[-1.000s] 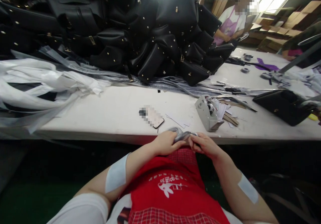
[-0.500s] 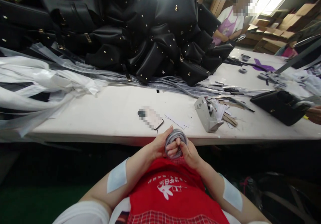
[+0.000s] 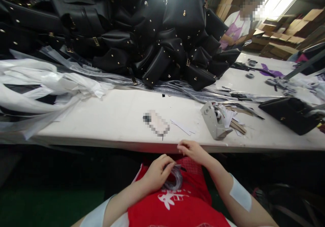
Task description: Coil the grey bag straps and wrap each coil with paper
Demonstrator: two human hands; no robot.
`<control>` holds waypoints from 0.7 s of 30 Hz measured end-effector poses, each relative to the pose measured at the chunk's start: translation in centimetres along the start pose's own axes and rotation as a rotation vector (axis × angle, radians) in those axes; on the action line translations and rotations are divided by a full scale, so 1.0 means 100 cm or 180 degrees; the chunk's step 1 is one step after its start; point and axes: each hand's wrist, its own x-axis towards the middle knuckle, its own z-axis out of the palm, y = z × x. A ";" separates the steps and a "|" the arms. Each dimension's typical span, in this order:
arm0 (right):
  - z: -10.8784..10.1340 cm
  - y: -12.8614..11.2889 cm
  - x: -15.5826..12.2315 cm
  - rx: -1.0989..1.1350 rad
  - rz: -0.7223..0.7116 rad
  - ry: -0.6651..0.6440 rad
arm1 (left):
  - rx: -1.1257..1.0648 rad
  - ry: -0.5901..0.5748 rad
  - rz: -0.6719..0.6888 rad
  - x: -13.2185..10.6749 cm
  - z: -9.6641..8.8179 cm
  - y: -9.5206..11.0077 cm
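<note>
My left hand [image 3: 159,172] is closed around the upper side of a grey coil of thin strip [image 3: 178,179], which hangs in front of the red apron [image 3: 195,203]. A short dark end sticks out at the coil's top. My right hand [image 3: 192,151] is apart from the coil, by the table's front edge, with its fingers curled together. Whether anything is between those fingertips is hidden. Beyond the hands, a blurred-out phone [image 3: 156,123] lies on the white table [image 3: 122,118], with thin white paper strips [image 3: 181,127] to its right.
Black handbags [image 3: 152,34] are heaped along the back of the table. White wrapping [image 3: 50,81] lies at left. A tape dispenser [image 3: 214,120] stands right of the phone, beside paper scraps. Another black bag [image 3: 289,113] is farther right. A person in a pink apron [image 3: 235,28] stands behind.
My hands have come apart. The left has drawn the coil down toward my body, while the right has let go of the coil and sits near the table edge. The view has shifted slightly.
</note>
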 end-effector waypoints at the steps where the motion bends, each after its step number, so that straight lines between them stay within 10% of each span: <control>1: -0.004 0.007 0.010 -0.0363 0.0162 0.0544 | -0.0042 -0.0008 -0.0028 -0.001 -0.001 0.000; 3: -0.009 0.021 0.030 -0.1275 0.0422 0.1367 | -0.0126 -0.0020 -0.0052 -0.002 -0.005 0.001; 6: -0.010 0.037 0.050 -0.2039 0.0546 0.1507 | -0.0187 0.0035 -0.0107 -0.001 -0.008 0.002; 21: -0.036 0.037 0.048 -0.1845 0.0709 0.2158 | -0.0264 -0.0131 0.0021 0.011 0.000 -0.041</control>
